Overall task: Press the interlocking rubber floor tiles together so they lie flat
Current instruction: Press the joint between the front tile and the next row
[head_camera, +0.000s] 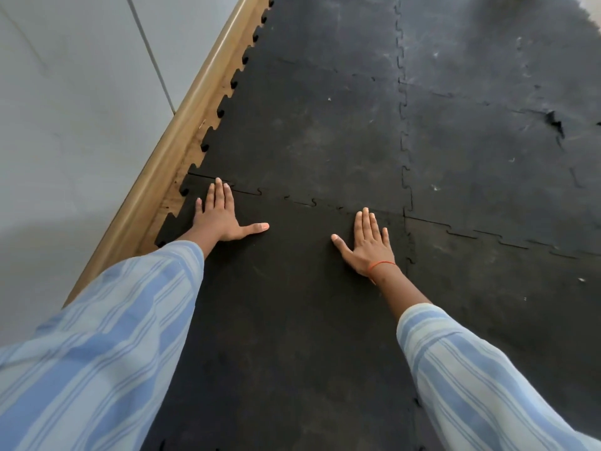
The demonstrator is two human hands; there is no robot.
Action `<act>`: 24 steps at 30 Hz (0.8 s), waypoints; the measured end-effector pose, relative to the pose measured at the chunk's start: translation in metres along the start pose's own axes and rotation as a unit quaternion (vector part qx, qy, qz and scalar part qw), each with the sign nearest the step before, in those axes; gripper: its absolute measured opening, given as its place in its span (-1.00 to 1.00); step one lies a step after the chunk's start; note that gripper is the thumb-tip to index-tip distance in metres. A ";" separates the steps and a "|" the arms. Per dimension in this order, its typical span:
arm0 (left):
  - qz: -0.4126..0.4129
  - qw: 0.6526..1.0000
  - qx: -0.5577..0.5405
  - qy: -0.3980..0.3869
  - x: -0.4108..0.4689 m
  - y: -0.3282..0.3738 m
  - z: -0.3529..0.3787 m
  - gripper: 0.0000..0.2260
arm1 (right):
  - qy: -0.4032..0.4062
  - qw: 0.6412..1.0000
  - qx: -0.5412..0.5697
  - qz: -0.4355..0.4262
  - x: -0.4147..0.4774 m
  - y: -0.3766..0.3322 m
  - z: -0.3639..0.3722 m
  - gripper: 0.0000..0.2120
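Observation:
Black interlocking rubber tiles cover the floor. Both palms lie flat on the near tile (286, 307), fingers spread and holding nothing. My left hand (221, 216) rests near the tile's far left corner, its fingertips reaching the toothed seam (292, 200) that joins this tile to the far tile (309, 131). My right hand (369, 244) presses close to the tile's far right corner, just short of that seam and beside the lengthwise seam (406, 177). Part of the seam between my hands shows thin gaps.
A wooden skirting board (182, 138) and a pale wall (74, 102) run along the left, with a strip of wooden floor showing beside the tiles' toothed edge. On the right, more tiles (494, 164); one joint (554, 120) looks torn or lifted.

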State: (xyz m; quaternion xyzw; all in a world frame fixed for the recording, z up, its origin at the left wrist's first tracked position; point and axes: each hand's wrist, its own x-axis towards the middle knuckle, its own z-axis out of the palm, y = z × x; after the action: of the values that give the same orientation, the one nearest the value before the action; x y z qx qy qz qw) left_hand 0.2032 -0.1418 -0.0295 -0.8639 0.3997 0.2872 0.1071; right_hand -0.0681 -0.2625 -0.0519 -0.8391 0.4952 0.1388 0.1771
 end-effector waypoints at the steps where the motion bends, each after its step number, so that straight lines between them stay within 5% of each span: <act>1: -0.001 1.000 0.002 0.003 0.000 0.001 0.000 0.18 | 0.005 1.000 0.012 0.015 -0.001 0.003 -0.001 -0.17; 8: 0.116 0.991 0.058 0.032 -0.006 0.024 0.025 -0.26 | 0.013 0.990 0.059 0.131 -0.022 0.045 -0.005 0.02; 20: 0.145 0.984 0.054 0.090 -0.058 0.082 0.076 -0.29 | 0.071 0.984 0.044 0.159 -0.087 0.036 0.038 -0.16; 24: 0.146 0.985 0.049 0.078 -0.126 0.104 0.118 -0.31 | 0.030 0.980 0.070 0.185 -0.123 0.016 0.048 -0.22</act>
State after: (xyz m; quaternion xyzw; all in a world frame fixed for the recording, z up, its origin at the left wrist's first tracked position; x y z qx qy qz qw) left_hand 0.0116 -0.0824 -0.0471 -0.8094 0.5426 0.2118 0.0748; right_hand -0.1434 -0.1525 -0.0475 -0.7226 0.6552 0.1085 0.1918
